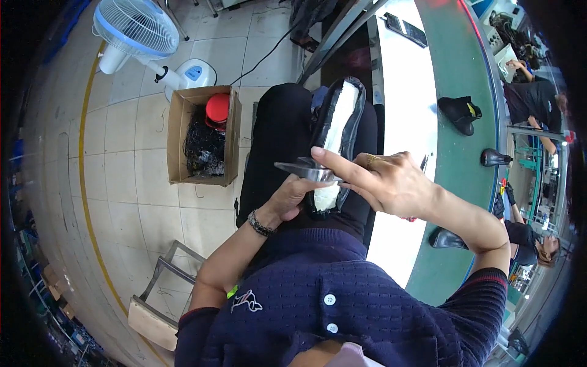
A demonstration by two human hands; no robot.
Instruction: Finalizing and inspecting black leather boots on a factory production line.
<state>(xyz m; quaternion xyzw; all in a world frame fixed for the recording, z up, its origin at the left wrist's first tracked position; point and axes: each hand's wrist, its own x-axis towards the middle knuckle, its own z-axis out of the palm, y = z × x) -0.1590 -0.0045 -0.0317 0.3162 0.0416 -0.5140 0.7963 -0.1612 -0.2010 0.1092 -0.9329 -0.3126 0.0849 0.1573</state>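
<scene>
A black shoe [356,110] lies sole-up along my lap, its pale bottom [340,122] facing me and its near end close to my waist. Across that end lies a shiny metal tool [306,170] with a curved, blade-like part; its exact kind is unclear. My left hand [288,197] is closed at the tool's lower edge, thumb along the metal and the other fingers partly hidden. From the other side my right hand [385,180] pinches the tool's right end, its index finger stretched over the shoe.
A cardboard box [173,140] with dark scraps and a red container [217,107] stands left, near a fan [137,30]. At right, a white ledge [416,85] holds a phone [406,29]; the green surface [452,37] carries black shoes [460,115]. People [532,110] sit beyond.
</scene>
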